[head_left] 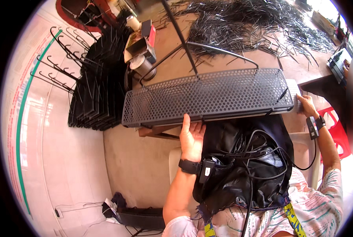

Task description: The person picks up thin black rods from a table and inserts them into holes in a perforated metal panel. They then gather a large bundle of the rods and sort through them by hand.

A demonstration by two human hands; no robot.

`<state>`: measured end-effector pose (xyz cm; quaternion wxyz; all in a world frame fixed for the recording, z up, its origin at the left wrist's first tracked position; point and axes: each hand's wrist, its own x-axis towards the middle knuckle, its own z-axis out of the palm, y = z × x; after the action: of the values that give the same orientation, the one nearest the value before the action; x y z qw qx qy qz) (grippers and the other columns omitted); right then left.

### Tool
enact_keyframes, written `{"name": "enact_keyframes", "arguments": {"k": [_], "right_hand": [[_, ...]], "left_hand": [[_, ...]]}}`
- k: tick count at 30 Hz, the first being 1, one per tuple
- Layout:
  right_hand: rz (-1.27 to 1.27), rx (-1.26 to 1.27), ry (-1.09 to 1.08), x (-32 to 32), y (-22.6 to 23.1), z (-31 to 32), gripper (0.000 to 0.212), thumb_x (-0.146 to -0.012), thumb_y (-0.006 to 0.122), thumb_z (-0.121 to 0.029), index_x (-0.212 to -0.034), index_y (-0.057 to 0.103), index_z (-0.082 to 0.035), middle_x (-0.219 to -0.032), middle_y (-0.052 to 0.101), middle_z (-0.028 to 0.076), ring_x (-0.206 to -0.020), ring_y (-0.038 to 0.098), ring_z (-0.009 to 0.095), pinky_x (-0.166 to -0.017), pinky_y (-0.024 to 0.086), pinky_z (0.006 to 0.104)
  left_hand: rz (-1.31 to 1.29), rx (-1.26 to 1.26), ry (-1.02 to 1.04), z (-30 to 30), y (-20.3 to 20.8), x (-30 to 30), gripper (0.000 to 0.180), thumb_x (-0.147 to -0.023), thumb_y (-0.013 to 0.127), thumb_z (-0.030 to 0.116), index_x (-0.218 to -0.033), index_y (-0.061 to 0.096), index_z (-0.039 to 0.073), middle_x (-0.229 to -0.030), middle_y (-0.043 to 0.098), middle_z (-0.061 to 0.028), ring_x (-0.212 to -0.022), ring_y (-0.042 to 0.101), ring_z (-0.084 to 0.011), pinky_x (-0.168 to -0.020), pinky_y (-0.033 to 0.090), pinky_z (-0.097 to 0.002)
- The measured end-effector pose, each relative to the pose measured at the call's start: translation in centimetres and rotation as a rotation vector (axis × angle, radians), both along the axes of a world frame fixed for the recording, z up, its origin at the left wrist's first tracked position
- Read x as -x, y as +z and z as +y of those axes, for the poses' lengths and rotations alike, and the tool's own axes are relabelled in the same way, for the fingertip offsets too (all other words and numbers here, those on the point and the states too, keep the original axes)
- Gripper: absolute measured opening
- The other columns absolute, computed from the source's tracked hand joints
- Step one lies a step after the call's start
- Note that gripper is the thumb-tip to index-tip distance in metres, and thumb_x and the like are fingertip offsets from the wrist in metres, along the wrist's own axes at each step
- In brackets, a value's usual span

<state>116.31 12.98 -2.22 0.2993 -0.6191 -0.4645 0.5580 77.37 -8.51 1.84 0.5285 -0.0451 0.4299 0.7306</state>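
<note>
Fingers (189, 125) on the left hand (192, 140) are lying flat and close together, pressing up against the near long edge of the perforated metal shelf (208, 96), palm facing up. Over on the far end the right hand (306, 106) is curling round the shelf's corner; from where I'm standing I can't tell how tight those fingers are closing, they're partly tucked behind the edge.

So it looks to me like the positioning step is going on: the person is steadying the panel with both hands above the lap, just in front of the wooden table (223, 51). My guess is the next move needs an even grip at both ends so the long thing isn't tipping or twisting.

The shelf itself is looking dark grey, long and narrow, punched all over with honeycomb holes, with a folded lip around the rim and thin wire rods (223, 49) sticking up behind it. It's sitting roughly level, tilting slightly. A stack of similar black panels (97, 94) is leaning by the wall on the left, and loose metal rods (259, 23) are littering the tabletop.
</note>
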Motion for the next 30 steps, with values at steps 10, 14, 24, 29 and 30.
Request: {"name": "enact_keyframes", "arguments": {"k": [10, 14, 24, 29, 30], "right_hand": [[-0.11, 0.085, -0.056, 1.8, -0.7, -0.7, 0.031, -0.074, 0.06, -0.03, -0.072, 0.051, -0.001, -0.053, 0.048, 0.007, -0.033, 0.045, 0.015, -0.025, 0.037, 0.0297], [-0.028, 0.022, 0.039, 3.7, -0.6, -2.4, 0.027, -0.075, 0.057, -0.025, -0.074, 0.051, 0.001, -0.059, 0.05, 0.006, -0.037, 0.047, 0.014, -0.024, 0.035, 0.0276], [0.39, 0.071, 0.309, 6.4, 0.5, -3.7, 0.021, -0.068, 0.063, -0.016, -0.082, 0.057, -0.002, -0.076, 0.061, 0.007, -0.057, 0.059, 0.016, -0.046, 0.049, 0.0286], [0.103, -0.235, 0.488, 4.3, 0.1, 0.4, 0.018, -0.073, 0.057, -0.017, -0.073, 0.056, 0.001, -0.068, 0.059, 0.009, -0.058, 0.058, 0.017, -0.051, 0.047, 0.0266], [0.006, -0.282, 0.377, 3.0, -0.2, 1.9, 0.024, -0.08, 0.051, -0.021, -0.073, 0.055, 0.002, -0.066, 0.058, 0.011, -0.058, 0.057, 0.019, -0.05, 0.046, 0.0279]], "left_hand": [[-0.145, -0.112, 0.066, -0.5, -3.0, 1.1, 0.028, -0.076, 0.062, 0.024, -0.093, 0.052, 0.005, -0.09, 0.052, -0.0031, -0.086, 0.048, -0.0161, -0.079, 0.039, -0.0301], [-0.12, -0.081, 0.08, -1.9, -3.7, 3.6, 0.025, -0.077, 0.061, 0.022, -0.092, 0.052, 0.005, -0.09, 0.052, -0.0025, -0.084, 0.048, -0.0152, -0.077, 0.038, -0.0294], [0.072, -0.023, 0.081, -1.0, -3.0, 2.7, 0.042, -0.073, 0.062, 0.036, -0.101, 0.047, 0.007, -0.092, 0.047, -0.0066, -0.088, 0.046, -0.0198, -0.077, 0.041, -0.0379], [0.117, -0.029, -0.053, 1.3, -2.9, 1.9, 0.067, -0.069, 0.061, 0.048, -0.117, 0.034, 0.009, -0.116, 0.034, -0.0154, -0.109, 0.034, -0.0292, -0.087, 0.035, -0.0499], [0.147, -0.021, -0.037, 2.2, -1.2, 0.2, 0.068, -0.069, 0.061, 0.047, -0.117, 0.034, 0.007, -0.116, 0.035, -0.0149, -0.109, 0.035, -0.0286, -0.088, 0.034, -0.0501]]}}
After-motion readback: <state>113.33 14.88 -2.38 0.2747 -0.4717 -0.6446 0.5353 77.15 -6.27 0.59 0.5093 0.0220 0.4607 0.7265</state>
